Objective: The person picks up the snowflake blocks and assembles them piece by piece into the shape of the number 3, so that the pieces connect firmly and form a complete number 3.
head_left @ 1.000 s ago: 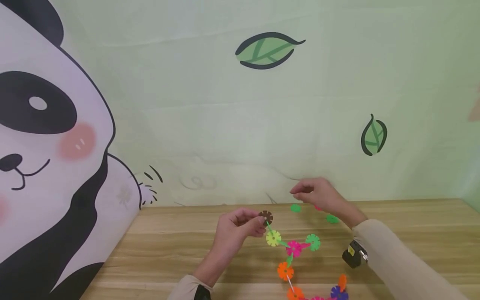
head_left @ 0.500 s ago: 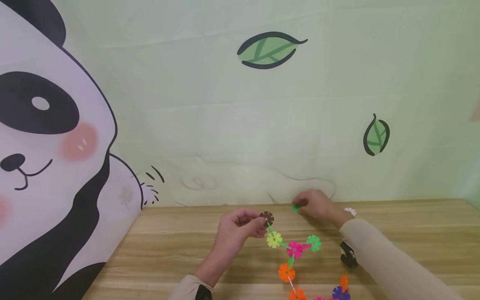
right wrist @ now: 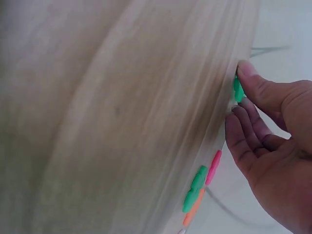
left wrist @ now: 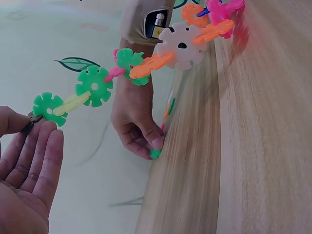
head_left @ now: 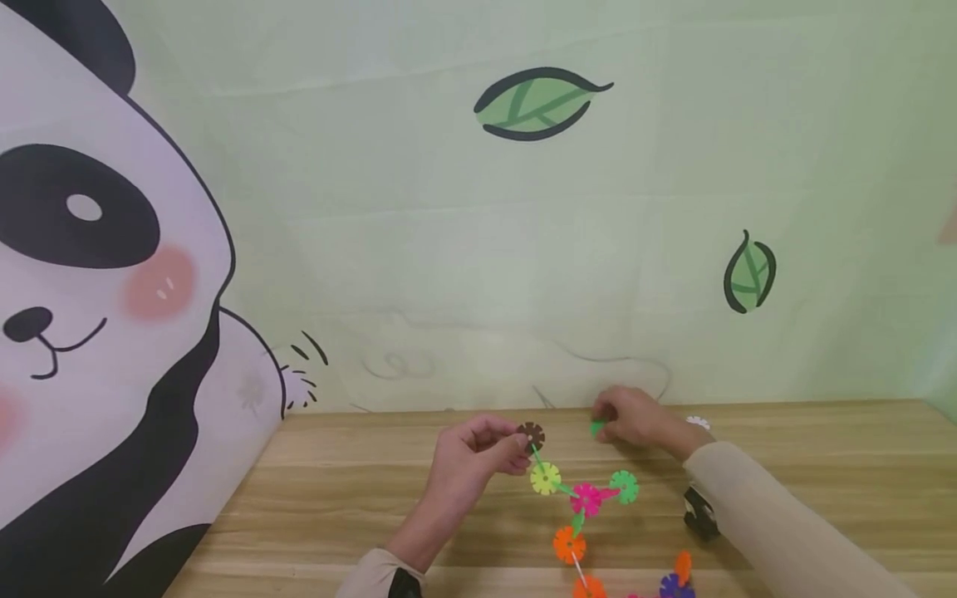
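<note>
My left hand point(head_left: 471, 465) pinches a brown notched plastic disc point(head_left: 532, 433) between thumb and fingers. This disc ends a chain of interlocking snowflake discs, with a yellow disc point(head_left: 545, 478), a pink disc point(head_left: 586, 500) and an orange disc point(head_left: 569, 545) along it. From the pink one a short branch leads to a green end disc point(head_left: 624, 487). The chain hangs toward me and runs off the bottom of the head view. At the table's back edge my right hand point(head_left: 639, 418) grips a loose green disc point(right wrist: 238, 89) by thumb and fingertips, its far side partly covered.
More loose discs lie along the back edge near my right wrist: a green one point(right wrist: 195, 189), a pink one point(right wrist: 213, 167), an orange one point(right wrist: 194, 207) and a white one point(head_left: 699, 422). A printed cloth backdrop point(head_left: 449, 249) rises directly behind the wooden table point(head_left: 336, 498).
My right hand has come down onto the loose green disc, taken hold of it and drawn it slightly nearer. My left hand stays in place with the brown disc.
</note>
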`<control>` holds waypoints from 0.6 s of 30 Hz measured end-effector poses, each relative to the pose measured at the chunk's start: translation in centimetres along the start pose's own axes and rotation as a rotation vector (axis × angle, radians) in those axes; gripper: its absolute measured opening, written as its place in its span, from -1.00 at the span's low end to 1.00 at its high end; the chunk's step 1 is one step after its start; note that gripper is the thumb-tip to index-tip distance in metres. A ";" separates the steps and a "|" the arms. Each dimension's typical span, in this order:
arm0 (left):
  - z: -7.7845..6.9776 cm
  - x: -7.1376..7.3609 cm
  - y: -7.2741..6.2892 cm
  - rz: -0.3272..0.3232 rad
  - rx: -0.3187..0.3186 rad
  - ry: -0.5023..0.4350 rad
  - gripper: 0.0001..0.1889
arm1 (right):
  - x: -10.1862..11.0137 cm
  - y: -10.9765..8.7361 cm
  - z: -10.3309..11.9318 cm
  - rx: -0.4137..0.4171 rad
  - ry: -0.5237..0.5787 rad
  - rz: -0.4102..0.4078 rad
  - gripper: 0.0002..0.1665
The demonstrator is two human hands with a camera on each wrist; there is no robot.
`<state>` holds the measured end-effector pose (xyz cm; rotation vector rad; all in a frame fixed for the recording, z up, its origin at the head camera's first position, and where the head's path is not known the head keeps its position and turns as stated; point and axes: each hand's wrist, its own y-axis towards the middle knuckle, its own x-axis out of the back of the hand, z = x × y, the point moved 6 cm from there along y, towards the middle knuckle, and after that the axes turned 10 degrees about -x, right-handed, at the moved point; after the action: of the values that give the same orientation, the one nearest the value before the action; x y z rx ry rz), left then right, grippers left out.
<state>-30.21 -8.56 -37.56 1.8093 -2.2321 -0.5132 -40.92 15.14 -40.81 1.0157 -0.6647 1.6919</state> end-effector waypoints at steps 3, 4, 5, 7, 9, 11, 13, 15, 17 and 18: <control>0.0 0.0 0.0 0.004 -0.003 0.001 -0.83 | 0.3 -0.4 -0.1 0.004 0.063 -0.010 -0.77; 0.0 0.0 0.0 0.004 -0.006 0.004 -0.83 | 0.3 -0.6 0.1 0.009 0.090 -0.012 -0.79; 0.0 0.1 -0.1 0.005 -0.009 0.004 -0.82 | 0.5 -0.8 0.3 0.016 0.119 -0.013 -0.81; 0.0 0.1 -0.1 0.004 -0.015 0.004 -0.81 | 0.8 -1.1 1.0 0.040 0.178 -0.025 -0.86; 0.0 0.2 0.0 0.002 -0.015 0.004 -0.81 | 1.3 -1.5 1.9 0.052 0.264 -0.022 -0.89; 0.0 0.2 0.0 -0.001 -0.014 -0.004 -0.80 | 2.0 -2.1 3.1 0.068 0.352 -0.022 -0.93; 0.1 0.1 0.1 0.000 -0.011 -0.008 -0.79 | 2.8 -2.8 4.3 0.093 0.433 -0.024 -0.95; 0.1 0.0 0.1 0.001 -0.009 -0.013 -0.79 | 3.6 -3.5 5.4 0.117 0.494 -0.028 -0.96; 0.2 -0.1 0.1 0.003 -0.007 -0.016 -0.79 | 4.2 -4.3 6.5 0.131 0.542 -0.038 -0.94; 0.2 -0.1 0.1 0.004 -0.006 -0.018 -0.79 | 4.4 -4.7 7.0 0.134 0.557 -0.045 -0.94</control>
<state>-30.33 -8.39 -37.68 1.8037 -2.2434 -0.5360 -34.95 13.20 -33.70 0.5938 -0.1654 1.8831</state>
